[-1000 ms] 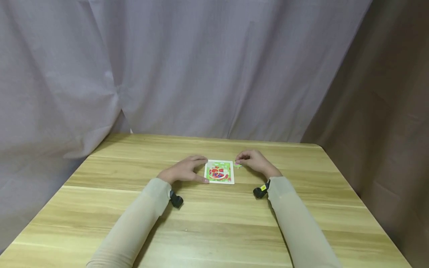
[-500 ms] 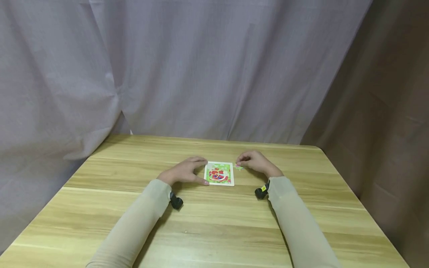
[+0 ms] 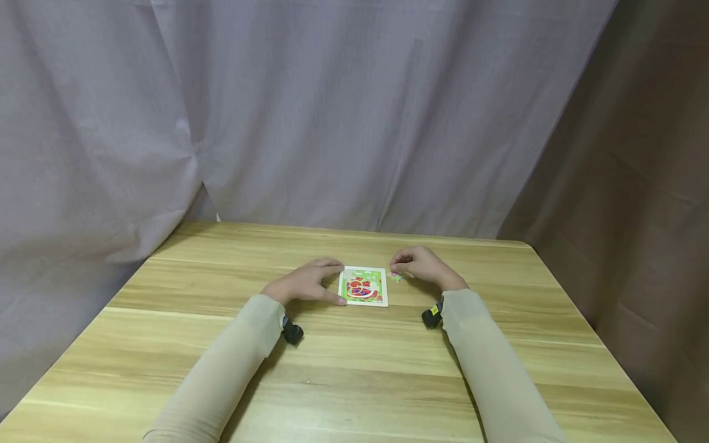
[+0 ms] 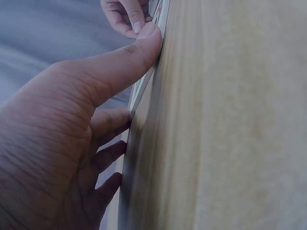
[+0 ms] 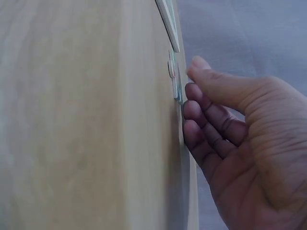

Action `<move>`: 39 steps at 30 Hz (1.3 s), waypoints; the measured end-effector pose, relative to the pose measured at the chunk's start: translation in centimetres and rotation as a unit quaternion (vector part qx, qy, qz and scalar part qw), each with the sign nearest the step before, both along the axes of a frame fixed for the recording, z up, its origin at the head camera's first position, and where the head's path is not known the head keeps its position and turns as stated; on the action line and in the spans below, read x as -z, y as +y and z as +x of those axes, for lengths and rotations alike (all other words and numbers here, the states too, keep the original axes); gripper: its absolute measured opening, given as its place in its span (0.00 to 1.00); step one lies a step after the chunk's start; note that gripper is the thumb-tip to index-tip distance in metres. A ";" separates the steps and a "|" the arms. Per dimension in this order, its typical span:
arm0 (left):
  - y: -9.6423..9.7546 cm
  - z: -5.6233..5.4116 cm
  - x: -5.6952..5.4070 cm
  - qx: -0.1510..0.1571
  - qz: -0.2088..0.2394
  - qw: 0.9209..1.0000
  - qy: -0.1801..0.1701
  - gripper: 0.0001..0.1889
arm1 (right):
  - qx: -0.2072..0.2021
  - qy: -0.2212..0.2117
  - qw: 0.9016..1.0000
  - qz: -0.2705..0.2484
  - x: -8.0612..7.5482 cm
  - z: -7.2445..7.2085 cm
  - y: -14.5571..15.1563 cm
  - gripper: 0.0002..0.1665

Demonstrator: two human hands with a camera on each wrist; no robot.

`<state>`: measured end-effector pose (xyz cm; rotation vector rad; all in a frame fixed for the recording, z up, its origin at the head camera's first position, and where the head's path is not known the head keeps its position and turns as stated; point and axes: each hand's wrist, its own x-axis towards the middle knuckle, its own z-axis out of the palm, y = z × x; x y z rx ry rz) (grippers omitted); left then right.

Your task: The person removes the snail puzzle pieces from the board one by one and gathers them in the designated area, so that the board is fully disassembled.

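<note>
A square jigsaw puzzle board with a pale frame and a red and green picture lies flat on the table. My left hand holds it by the left side, thumb at the near corner and a finger at the far corner. In the left wrist view, the thumb presses against the thin edge. Just right of the board is a small green and pink puzzle piece, low on the tabletop in the right wrist view. My right hand pinches at it with thumb and curled fingers; the exact contact is partly hidden.
The wooden table reaches back to a grey curtain, and a brown curtain hangs at the right. Each wrist carries a small black camera, such as the left wrist camera.
The puzzle piece has turned and shifted slightly under the right fingertips. The left hand and the board stay in place.
</note>
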<state>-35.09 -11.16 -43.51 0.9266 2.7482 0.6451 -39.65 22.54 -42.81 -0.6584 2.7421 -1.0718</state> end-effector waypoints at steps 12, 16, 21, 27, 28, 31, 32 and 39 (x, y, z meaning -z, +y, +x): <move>0.1 0.1 -0.1 -0.003 -0.005 1.000 -0.002 0.54 | -0.014 -0.002 1.000 -0.006 -0.6 0.0 -2.8 0.11; 0.1 0.1 -0.1 -0.002 -0.003 1.000 -0.004 0.54 | -0.014 -0.008 1.000 -0.009 -0.9 0.0 -3.8 0.10; 0.0 -0.1 -0.1 -0.008 0.003 1.000 -0.006 0.54 | -0.027 0.000 1.000 -0.004 -1.2 -0.1 -5.3 0.10; 0.0 0.0 -0.1 -0.007 0.001 1.000 -0.014 0.54 | -0.056 0.014 0.998 0.007 -1.4 0.1 -7.2 0.10; 0.0 0.0 0.0 -0.008 0.000 1.000 -0.014 0.54 | -0.057 0.011 0.998 0.003 -1.4 0.2 -7.4 0.10; 0.0 0.0 0.1 -0.012 0.000 1.000 -0.012 0.54 | -0.066 0.013 0.998 0.007 -1.4 0.2 -8.1 0.11; 0.0 0.0 0.1 -0.013 0.000 1.000 -0.012 0.54 | -0.068 0.013 0.998 0.012 -1.3 0.1 -8.3 0.11; -0.1 0.0 0.3 -0.017 0.002 1.000 -0.014 0.54 | -0.083 0.029 0.995 0.044 -0.7 -0.4 -8.7 0.09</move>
